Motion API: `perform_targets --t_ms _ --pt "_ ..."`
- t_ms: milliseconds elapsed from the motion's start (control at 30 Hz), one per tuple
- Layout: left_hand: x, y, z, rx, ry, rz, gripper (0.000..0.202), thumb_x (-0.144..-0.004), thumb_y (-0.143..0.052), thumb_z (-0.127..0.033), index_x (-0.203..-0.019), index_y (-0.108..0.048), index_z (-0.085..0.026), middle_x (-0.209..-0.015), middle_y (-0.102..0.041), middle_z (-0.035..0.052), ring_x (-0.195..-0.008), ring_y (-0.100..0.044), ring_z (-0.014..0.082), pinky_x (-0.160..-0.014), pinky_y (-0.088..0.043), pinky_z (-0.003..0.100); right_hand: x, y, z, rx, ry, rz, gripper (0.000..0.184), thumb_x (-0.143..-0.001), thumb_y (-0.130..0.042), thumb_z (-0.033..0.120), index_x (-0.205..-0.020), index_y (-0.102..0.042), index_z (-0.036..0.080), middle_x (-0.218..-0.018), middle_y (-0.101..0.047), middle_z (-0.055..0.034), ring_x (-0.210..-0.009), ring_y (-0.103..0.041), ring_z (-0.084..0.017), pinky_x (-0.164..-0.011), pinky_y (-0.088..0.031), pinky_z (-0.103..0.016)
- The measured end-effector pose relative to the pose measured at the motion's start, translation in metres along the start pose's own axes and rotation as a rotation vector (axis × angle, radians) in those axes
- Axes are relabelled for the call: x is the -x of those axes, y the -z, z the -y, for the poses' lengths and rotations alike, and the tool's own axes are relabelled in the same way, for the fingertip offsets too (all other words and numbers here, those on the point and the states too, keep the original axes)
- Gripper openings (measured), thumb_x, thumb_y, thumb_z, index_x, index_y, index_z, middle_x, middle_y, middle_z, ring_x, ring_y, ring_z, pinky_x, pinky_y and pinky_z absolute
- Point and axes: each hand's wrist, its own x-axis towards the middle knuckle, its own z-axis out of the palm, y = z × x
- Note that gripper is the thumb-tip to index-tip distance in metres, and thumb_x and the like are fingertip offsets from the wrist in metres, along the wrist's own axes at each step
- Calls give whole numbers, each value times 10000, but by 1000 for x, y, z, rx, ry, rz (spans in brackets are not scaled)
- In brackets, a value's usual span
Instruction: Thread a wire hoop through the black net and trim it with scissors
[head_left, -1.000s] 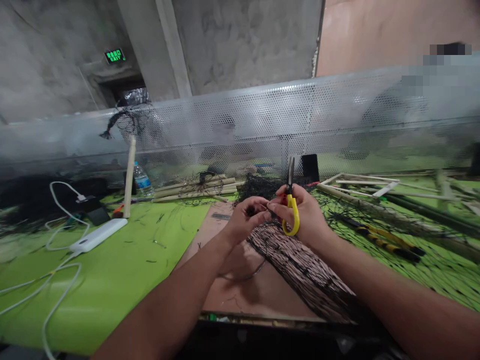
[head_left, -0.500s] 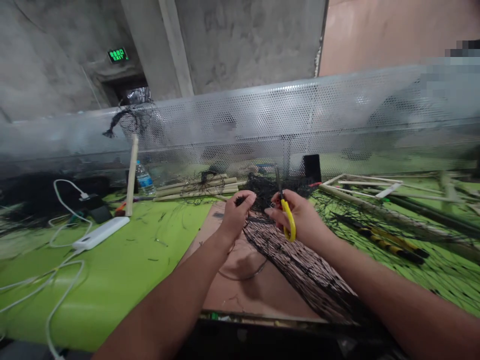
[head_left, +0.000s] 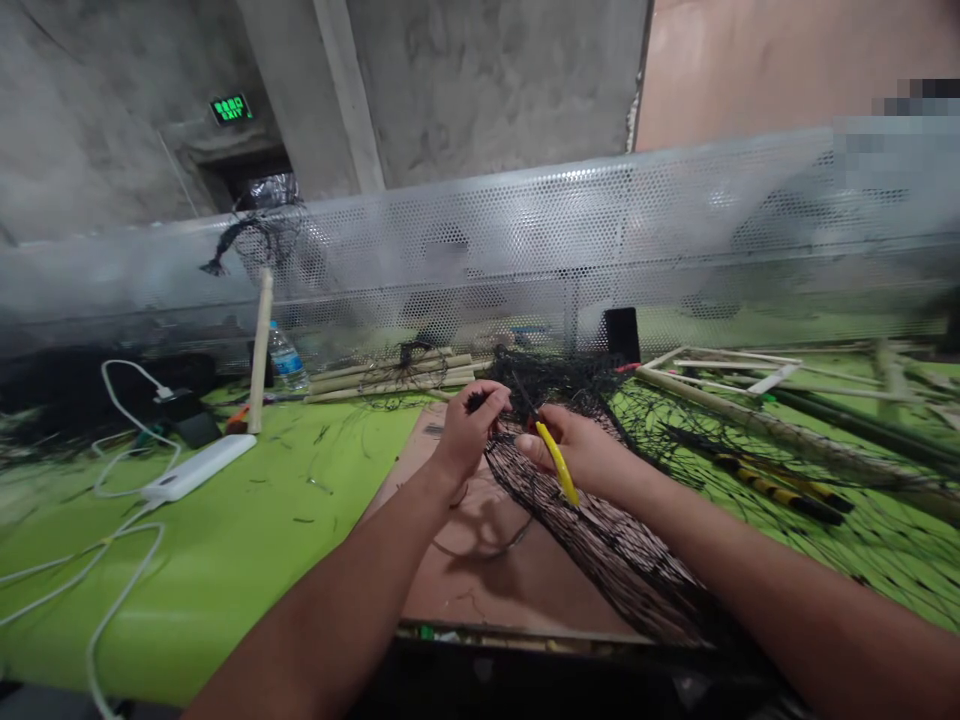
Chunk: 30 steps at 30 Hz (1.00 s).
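My left hand (head_left: 474, 425) is closed on a gathered bunch of black netting, with dark strands poking out at the fingers. In my right hand (head_left: 574, 445) is a pair of scissors with yellow handles (head_left: 556, 460). Their dark blades point up and left, close to my left hand; whether they touch the mesh I cannot tell. From my hands the black net (head_left: 607, 525) spreads down and right over a brown board (head_left: 517, 590) toward my lap. More black mesh lies heaped just behind my hands.
On the green tabletop (head_left: 300, 600) at left are a white power strip (head_left: 199, 468), cables and an upright pole (head_left: 260, 350). A water bottle (head_left: 286, 357) and bamboo sticks (head_left: 390, 376) lie beyond. Black-and-yellow tools (head_left: 784, 487) and poles lie at right. A perforated metal screen (head_left: 510, 235) stands behind.
My right hand has moved slightly left and turned the scissors, so the blades now lean toward my left hand instead of pointing up. My left hand keeps its hold on the net.
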Motion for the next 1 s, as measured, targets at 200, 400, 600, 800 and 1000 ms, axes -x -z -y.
perform_targets --t_ms 200,400,600,800,1000 --pt "0 1 1 -60 6 43 194 -751 -632 -344 -766 -638 -151 -641 -557 -16 -515 -467 74 -478 -394 195 0 -5 -8 -95 50 -25 314 -746 -644 482 -755 -505 201 -595 -493 22 -527 -438 -113 -458 -327 -220" --pt "1 2 -1 -79 8 71 165 -744 -627 -314 -758 -636 -150 -644 -555 -19 -518 -455 73 -489 -389 195 1 -4 -6 -119 50 -11 345 -735 -653 498 -702 -471 206 -570 -503 22 -506 -451 -113 -447 -339 -220" --pt "2 2 -5 -89 2 82 145 -748 -613 -286 -734 -622 -142 -611 -528 -27 -521 -432 72 -492 -364 193 2 0 3 -81 41 6 392 -751 -616 541 -651 -438 206 -531 -500 26 -464 -437 -107 -433 -321 -224" --pt "2 2 -5 -129 -4 88 164 -751 -614 -304 -720 -619 -143 -594 -521 -32 -514 -436 74 -494 -357 199 7 4 17 -117 -26 29 443 -754 -577 583 -594 -417 202 -445 -419 53 -388 -359 -82 -376 -250 -209" --pt "0 2 -1 -68 21 118 199 -783 -588 -335 -708 -573 -151 -578 -492 -36 -474 -416 61 -454 -332 190 6 5 22 -202 -65 -133 431 -725 -615 558 -583 -412 205 -431 -391 59 -371 -357 -79 -355 -248 -206"
